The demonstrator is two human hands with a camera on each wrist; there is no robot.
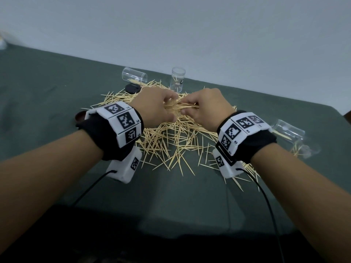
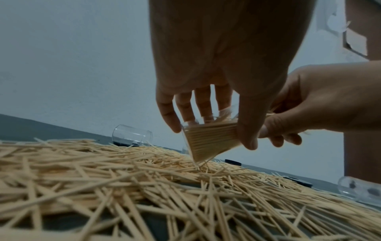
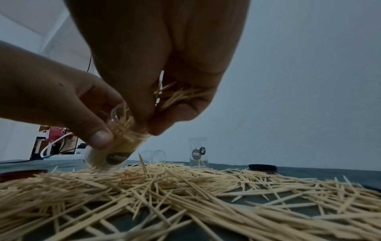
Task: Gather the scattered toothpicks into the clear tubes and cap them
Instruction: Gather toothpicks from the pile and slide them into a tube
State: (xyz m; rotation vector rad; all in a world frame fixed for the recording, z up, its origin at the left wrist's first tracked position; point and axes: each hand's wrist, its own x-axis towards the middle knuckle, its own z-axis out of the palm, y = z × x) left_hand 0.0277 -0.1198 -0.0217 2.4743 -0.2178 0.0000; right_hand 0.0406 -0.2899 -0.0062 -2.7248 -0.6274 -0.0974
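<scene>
Green cloth [image 1: 47,88], scattered toothpicks [image 1: 171,141], pale bare wall [image 1: 190,25]

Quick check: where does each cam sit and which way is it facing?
Head: worn on the head, looks down at the toothpicks; both forearms show.
Left wrist: low under the left hand, faces its grip on the held tube.
Right wrist: low under the right hand, which pinches toothpicks.
All share the upright tube.
</scene>
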